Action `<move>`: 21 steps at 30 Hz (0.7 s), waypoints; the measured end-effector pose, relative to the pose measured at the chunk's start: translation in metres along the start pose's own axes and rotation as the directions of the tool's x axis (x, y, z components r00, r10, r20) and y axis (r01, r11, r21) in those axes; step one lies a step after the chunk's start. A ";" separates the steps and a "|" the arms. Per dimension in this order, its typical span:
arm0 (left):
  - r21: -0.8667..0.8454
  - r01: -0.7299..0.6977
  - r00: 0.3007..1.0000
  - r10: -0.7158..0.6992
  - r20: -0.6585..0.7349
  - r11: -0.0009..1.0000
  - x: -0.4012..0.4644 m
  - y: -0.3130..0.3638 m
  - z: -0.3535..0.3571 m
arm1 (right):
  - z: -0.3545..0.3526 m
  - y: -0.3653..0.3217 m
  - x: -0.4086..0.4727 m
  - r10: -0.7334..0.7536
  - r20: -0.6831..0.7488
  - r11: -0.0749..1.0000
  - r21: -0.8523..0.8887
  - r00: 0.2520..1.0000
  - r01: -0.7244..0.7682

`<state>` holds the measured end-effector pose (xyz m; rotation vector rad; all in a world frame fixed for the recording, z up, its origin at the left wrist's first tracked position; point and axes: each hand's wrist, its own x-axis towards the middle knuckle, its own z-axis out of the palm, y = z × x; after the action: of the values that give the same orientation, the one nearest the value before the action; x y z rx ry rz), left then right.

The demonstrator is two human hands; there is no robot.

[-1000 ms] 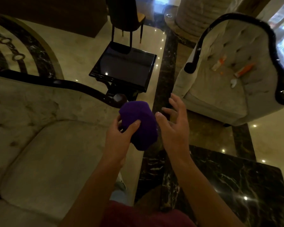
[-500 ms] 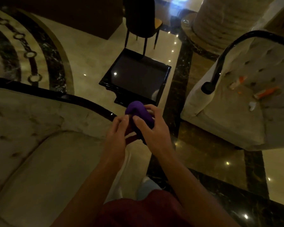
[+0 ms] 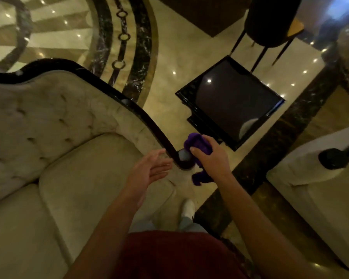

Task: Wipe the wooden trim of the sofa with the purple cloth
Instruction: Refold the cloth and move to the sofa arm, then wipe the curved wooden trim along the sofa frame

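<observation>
A beige tufted sofa (image 3: 73, 158) fills the left half of the head view. Its dark glossy wooden trim (image 3: 129, 103) runs along the backrest and curls down into a scroll at the arm's end (image 3: 182, 160). My right hand (image 3: 212, 156) is shut on the purple cloth (image 3: 196, 142) and holds it against the right side of that scroll; part of the cloth hangs below my wrist. My left hand (image 3: 149, 172) hovers open, palm up, just left of the scroll, above the seat cushion.
A black glossy side table (image 3: 232, 101) stands on the marble floor just beyond the sofa arm. A dark chair (image 3: 270, 23) is behind it. A second beige armchair (image 3: 320, 178) with a dark scroll arm sits at the right. My white shoe (image 3: 187, 208) is below.
The cloth passed from both hands to my right hand alone, which moved onto the scroll at the arm's end. My left hand let go and opened. The view shifted toward the sofa.
</observation>
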<state>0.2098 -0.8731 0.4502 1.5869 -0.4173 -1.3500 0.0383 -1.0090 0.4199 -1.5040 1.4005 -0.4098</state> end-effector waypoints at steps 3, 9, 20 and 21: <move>-0.034 0.086 0.982 -0.090 -0.163 0.996 0.020 -0.014 -0.016 | -0.013 -0.001 0.032 -0.041 0.044 0.996 -0.084 0.998 0.044; 0.003 0.159 0.930 -0.149 -0.336 0.987 0.093 -0.033 -0.050 | 0.017 0.018 0.077 -0.011 0.039 0.985 -0.169 0.999 0.017; 0.262 0.288 0.904 -0.171 -0.393 0.921 0.241 -0.086 -0.075 | 0.089 0.083 0.154 -0.049 -0.193 0.977 -0.213 0.980 0.007; 0.279 0.285 0.903 -0.160 -0.398 0.917 0.252 -0.093 -0.077 | 0.099 0.091 0.158 -0.083 -0.178 0.964 -0.263 0.980 0.034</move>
<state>0.3312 -0.9878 0.2259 2.1807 -0.2397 -1.1499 0.1088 -1.0916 0.2433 -1.7587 1.6093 -0.4275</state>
